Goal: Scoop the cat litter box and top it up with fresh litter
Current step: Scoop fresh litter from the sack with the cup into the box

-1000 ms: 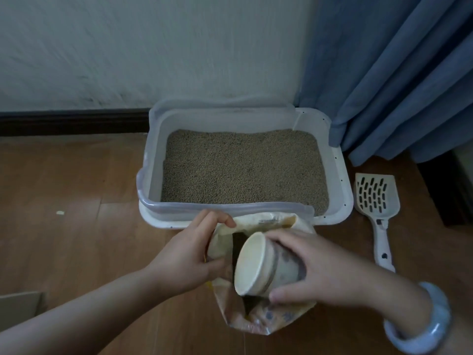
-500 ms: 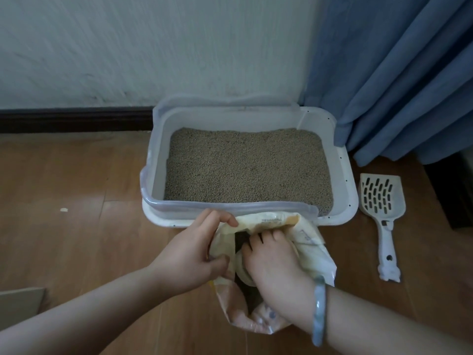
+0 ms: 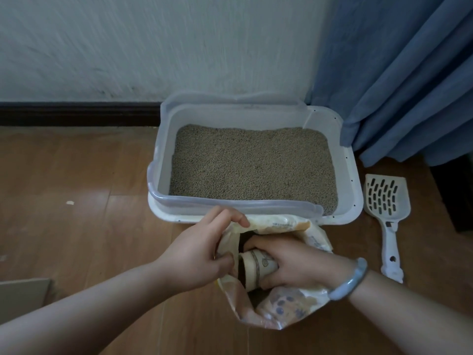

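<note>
A white litter box [image 3: 354,175] with a clear raised rim sits against the wall, holding an even bed of tan litter [image 3: 253,162]. Just in front of it stands an open yellow litter bag [image 3: 286,307]. My left hand [image 3: 197,254] pinches the bag's left edge and holds the mouth open. My right hand [image 3: 297,266] grips a paper cup [image 3: 253,269] lying sideways inside the bag's mouth, its open end pointing left. Whether the cup holds litter is hidden. A white slotted scoop [image 3: 387,216] lies on the floor to the right of the box.
Blue curtains [image 3: 409,80] hang at the right, touching the box's back corner. A dark object [image 3: 458,193] stands past the scoop. A piece of cardboard [image 3: 23,295] lies at the lower left. Wooden floor [image 3: 76,201] spreads to the left, with a small white crumb [image 3: 69,202].
My right hand took the cup from above the bag down into it, then drew it back up to the mouth, lying sideways. My left hand kept holding the bag's edge.
</note>
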The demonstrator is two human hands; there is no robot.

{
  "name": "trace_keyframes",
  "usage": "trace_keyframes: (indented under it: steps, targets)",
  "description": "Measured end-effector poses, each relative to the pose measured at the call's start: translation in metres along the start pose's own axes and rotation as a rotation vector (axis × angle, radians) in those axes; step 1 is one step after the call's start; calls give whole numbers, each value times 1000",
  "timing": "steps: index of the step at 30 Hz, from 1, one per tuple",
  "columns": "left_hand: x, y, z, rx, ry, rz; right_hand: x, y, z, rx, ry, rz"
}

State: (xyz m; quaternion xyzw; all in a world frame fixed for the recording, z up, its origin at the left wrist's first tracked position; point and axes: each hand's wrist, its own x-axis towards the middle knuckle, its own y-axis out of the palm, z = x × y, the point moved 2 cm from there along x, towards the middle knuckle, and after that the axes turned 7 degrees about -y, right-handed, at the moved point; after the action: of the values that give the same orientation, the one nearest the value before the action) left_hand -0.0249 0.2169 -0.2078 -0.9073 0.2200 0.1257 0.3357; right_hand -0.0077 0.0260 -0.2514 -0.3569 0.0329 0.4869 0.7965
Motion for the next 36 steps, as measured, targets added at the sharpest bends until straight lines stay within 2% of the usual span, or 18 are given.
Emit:
trace_keyframes:
  steps: [4,9,29,36]
  targets:
    - [0,-1,0,6,8,4,-11,-7,0,240,66,-35]
    - [1,-1,-2,12,-6,4,-18,-12,0,384,77,-72]
    - [1,0,0,4,6,-11,-42,-28,4,646,-21,-231]
    - [3,0,4,-7,14,-22,-53,-55,16,833,-86,-302]
